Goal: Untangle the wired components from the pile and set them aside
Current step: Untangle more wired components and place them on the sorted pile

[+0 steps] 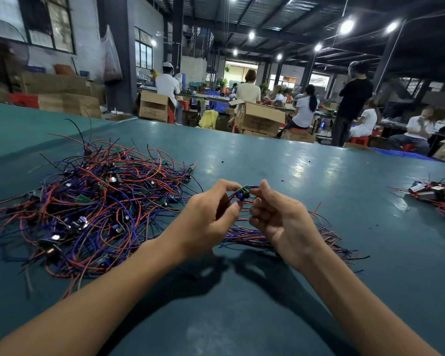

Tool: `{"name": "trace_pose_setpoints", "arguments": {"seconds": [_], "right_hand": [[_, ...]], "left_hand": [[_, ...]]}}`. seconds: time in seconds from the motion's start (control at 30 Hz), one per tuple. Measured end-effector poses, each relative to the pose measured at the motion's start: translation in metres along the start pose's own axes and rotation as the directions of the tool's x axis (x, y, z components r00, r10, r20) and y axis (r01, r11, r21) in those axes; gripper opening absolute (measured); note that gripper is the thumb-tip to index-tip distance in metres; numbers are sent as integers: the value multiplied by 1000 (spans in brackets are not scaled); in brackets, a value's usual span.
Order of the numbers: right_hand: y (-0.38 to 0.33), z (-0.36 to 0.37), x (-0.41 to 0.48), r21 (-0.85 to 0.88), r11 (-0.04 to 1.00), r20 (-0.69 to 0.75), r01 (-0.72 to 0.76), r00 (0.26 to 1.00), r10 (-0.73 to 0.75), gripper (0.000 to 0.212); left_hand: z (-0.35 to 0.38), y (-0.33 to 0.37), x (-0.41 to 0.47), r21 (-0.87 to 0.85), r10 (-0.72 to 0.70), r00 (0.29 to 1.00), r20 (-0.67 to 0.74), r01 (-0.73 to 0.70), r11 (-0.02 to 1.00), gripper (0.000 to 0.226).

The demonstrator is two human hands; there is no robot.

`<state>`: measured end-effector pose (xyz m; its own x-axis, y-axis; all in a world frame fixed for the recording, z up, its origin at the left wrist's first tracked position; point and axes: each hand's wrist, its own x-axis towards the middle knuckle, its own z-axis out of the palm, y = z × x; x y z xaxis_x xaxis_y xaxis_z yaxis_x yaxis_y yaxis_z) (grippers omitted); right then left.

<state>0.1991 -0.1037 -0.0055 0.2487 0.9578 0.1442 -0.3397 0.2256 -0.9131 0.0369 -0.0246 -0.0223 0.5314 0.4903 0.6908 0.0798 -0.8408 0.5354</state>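
Wired component, a small green board with a blue part and thin red and blue leads, is held just above the bench, between 2 hands. It sits to the right of the pile, a loose heap of red, blue and black wires with many more boards buried in it.

The likeliest trouble is judged to be a snagged lead. The leads appear to hang down between the palms toward a flat bundle of wires lying on the bench directly beneath. If the piece were pulled away sharply, a caught lead could be strained at its joint on the board, or the bundle could be dragged out of order. A loose pinch on so small a board could also let it drop back among the wires.

The left hand is curled, and the board's left side is pinched between its forefinger and thumb. The right hand is also curled, and its fingers are closed against the board's right side, thumb on top. The board is thus enclosed at the fingertips of both hands, with only its middle visible.

A separate heap of wired parts lies well apart at the right edge.
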Motion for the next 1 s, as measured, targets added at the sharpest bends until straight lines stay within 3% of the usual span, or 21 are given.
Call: {"name": "trace_pose_setpoints", "arguments": {"seconds": [0.13,0.33,0.7,0.9,1.0], "right_hand": [[4,2,1,30,999,-18,29,999,-28,23],[6,0,-1,-50,972,-7,231,973,-232,26],[-7,-19,8,-185,963,-317,194,916,-245,19],[-17,-32,9,-48,983,-433,179,883,-182,19],[-13,-23,10,138,977,-485,164,871,-78,33]], "left_hand": [[2,6,-2,-59,-2,999,35,4,998,23],[2,13,-1,-251,-94,995,36,100,963,18],[-11,14,2,-401,-200,980,2,184,897,27],[-12,15,3,-389,-216,976,8,202,899,29],[-9,15,2,-417,-235,967,-96,176,892,26]]}}
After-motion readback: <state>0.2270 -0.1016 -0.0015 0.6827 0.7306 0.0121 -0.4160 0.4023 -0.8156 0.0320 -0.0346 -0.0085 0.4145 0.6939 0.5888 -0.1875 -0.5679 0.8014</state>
